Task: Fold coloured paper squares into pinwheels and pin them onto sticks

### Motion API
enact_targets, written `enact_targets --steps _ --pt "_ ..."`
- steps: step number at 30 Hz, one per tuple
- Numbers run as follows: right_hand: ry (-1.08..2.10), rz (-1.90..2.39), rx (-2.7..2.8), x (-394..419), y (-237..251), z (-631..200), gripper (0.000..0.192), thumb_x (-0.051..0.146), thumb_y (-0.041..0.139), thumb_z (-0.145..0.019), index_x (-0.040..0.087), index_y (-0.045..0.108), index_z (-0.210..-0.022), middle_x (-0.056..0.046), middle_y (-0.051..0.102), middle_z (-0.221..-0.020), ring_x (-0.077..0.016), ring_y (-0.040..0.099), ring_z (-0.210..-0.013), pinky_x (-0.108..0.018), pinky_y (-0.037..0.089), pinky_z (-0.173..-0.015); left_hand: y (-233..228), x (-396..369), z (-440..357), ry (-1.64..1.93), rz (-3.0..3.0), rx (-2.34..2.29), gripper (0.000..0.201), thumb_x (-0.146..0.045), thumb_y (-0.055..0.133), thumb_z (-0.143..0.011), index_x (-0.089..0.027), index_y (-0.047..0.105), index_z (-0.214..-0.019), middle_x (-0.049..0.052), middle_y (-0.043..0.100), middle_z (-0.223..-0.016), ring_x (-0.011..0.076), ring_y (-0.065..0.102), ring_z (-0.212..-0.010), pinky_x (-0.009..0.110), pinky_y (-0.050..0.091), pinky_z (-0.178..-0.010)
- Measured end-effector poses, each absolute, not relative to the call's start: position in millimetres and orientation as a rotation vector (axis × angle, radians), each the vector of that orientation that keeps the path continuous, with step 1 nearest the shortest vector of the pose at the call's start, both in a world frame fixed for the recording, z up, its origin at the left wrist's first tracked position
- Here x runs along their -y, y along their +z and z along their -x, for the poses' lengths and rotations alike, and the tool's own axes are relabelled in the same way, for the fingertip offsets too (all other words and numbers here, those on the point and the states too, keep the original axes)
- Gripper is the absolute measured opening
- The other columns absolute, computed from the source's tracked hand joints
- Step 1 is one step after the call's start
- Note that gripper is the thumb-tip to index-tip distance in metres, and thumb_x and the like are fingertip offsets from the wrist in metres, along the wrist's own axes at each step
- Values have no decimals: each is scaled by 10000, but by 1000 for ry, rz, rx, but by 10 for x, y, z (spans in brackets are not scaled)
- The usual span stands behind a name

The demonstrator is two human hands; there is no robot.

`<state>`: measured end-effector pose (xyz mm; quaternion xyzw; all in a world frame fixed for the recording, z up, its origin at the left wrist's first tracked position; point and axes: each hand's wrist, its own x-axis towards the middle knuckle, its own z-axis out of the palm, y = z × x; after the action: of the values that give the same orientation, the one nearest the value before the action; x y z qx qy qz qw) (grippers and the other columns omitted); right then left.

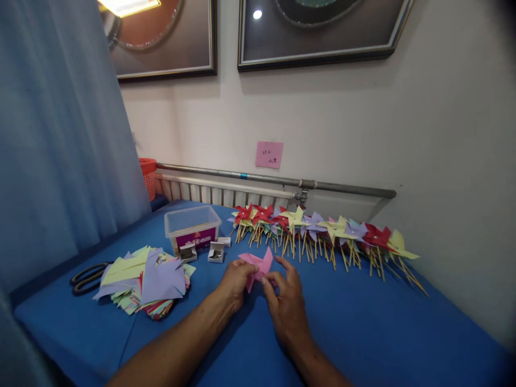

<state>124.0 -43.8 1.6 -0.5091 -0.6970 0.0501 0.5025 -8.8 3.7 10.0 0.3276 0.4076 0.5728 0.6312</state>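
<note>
Pink paper piece (258,267), folded, sits pinched between your left hand (237,281) and right hand (287,306), just above the blue table (363,322). Stack of coloured paper squares (147,282) lies to your left; finished pinwheels (322,231) line the wall behind.

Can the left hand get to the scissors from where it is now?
Probably yes, but not directly: the left hand is pinching the pink paper, and the paper stack lies between it and the scissors, so it would reach over that.

Handwriting on the pink note (269,155) is too small to read.
</note>
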Motion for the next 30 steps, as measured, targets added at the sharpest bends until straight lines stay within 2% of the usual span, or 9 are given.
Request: enact_targets --steps 4,10,15,22,30 --pt "395 1297 1502 365 -15 -1255 261 411 580 -895 229 703 -754 -150 587 -1363 -318 540 -1306 -496 409 -1100 120 -11 60 1302 -739 -969 225 -181 768 -505 -168 562 -595 -28 551 -547 87 464 -503 239 349 -532" --pt "605 1391 1373 263 -41 -1273 277 436 621 -796 227 689 -627 -163 643 -1336 -324 564 -1297 -451 372 -1124 206 57 36 1309 -757 -1070 202 -170 759 -522 -172 559 -550 -39 522 -497 85 429 -475 236 314 -508" --pt "570 1406 1395 276 -19 -1263 243 394 623 -769 230 669 -596 -172 664 -1310 -328 548 -1322 -446 362 -1123 228 72 27 1309 -789 -1127 199 -162 734 -540 -183 537 -519 -53 483 -467 80 394 -457 236 300 -502" --pt "537 1404 1448 280 21 -1265 242 344 631 -777 235 632 -561 -155 686 -1291 -311 549 -1319 -419 377 -1105 158 31 37 1288 -879 -1110 168 -205 749 -534 -168 588 -564 -32 541 -525 85 433 -484 237 320 -518" --pt "500 1340 1515 288 6 -1314 228 356 645 -793 246 643 -594 -145 679 -1311 -348 488 -1383 -516 339 -1151 144 24 53 1239 -932 -1076 184 -222 751 -532 -168 576 -548 -34 522 -500 79 415 -473 236 312 -508"
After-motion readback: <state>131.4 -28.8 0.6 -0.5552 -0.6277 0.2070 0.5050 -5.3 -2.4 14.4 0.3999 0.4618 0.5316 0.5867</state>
